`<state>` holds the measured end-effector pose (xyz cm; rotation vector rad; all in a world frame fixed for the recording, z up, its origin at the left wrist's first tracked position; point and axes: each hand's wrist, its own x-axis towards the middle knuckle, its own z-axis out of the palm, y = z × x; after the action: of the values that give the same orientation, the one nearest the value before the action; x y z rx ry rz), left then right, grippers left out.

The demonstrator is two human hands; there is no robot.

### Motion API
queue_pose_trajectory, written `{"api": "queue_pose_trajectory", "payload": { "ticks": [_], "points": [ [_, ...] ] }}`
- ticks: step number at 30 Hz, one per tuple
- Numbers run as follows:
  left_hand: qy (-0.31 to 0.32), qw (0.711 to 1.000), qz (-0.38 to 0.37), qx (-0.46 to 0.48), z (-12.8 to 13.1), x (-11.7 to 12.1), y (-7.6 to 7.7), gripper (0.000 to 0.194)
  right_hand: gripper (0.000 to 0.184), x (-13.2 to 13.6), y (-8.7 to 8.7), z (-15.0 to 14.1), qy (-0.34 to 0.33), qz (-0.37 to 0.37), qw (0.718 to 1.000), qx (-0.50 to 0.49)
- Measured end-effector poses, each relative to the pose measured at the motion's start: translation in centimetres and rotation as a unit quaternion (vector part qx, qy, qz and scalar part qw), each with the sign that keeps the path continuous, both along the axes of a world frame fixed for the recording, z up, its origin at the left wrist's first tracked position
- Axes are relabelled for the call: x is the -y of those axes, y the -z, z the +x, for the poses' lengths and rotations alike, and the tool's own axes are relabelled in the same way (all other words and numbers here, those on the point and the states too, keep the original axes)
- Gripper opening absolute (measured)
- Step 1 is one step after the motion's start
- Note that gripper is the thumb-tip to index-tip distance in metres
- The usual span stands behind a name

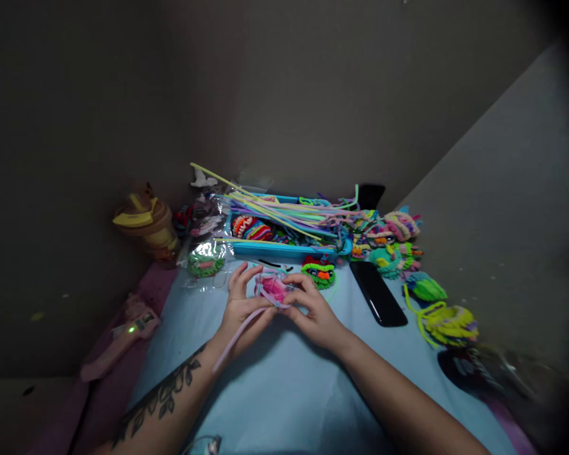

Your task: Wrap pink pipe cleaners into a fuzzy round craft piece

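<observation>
Both hands meet over the light blue table cover (284, 379), near its middle. My left hand (241, 309) and my right hand (313, 309) pinch a small pink pipe-cleaner piece (271, 289) between their fingertips. A pale lilac pipe cleaner (234, 341) runs from that piece down across my left palm toward the wrist. Fingers of both hands are curled onto the piece. A green and red pipe-cleaner figure (318, 273) lies just beyond my right hand.
A blue tray (284, 249) with several long pipe cleaners stands at the back. Finished colourful figures (389, 243) lie at the right. A black phone (378, 294) lies right of my hands. A pink glue gun (123, 335) rests left, a yellow-lidded cup (146, 224) behind it.
</observation>
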<state>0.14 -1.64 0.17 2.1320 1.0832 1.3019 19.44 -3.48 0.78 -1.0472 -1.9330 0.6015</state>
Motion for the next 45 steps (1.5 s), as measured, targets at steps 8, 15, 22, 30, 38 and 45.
{"api": "queue_pose_trajectory", "payload": {
  "ticks": [8, 15, 22, 30, 38, 45],
  "points": [
    [0.142, 0.977, -0.15, 0.059, 0.8, -0.2, 0.8, 0.012, 0.024, 0.2, 2.3, 0.9, 0.1, -0.002, 0.987, -0.123],
    [0.28, 0.935, -0.216, -0.012, 1.5, 0.7, 0.6, 0.019, 0.017, -0.4, 2.4, 2.2, 0.148, 0.065, 0.987, 0.011],
    [0.29, 0.931, -0.218, -0.037, 1.6, 0.9, 0.3, 0.019, 0.029, -0.1, 2.6, 2.3, 0.101, 0.085, 0.98, 0.152],
    [0.272, 0.93, -0.245, -0.029, 1.7, 1.1, -0.5, 0.017, 0.021, -0.2, 2.5, 2.3, 0.12, 0.098, 0.982, 0.106],
    [0.25, 0.932, -0.262, -0.026, 1.9, 1.1, -0.3, 0.014, 0.008, -0.2, 2.1, 2.3, 0.183, -0.012, 0.983, -0.014],
    [0.242, 0.927, -0.285, -0.034, 2.1, 1.3, 0.2, 0.015, 0.005, -0.3, 2.1, 2.6, 0.2, -0.01, 0.979, -0.044]
  ]
}}
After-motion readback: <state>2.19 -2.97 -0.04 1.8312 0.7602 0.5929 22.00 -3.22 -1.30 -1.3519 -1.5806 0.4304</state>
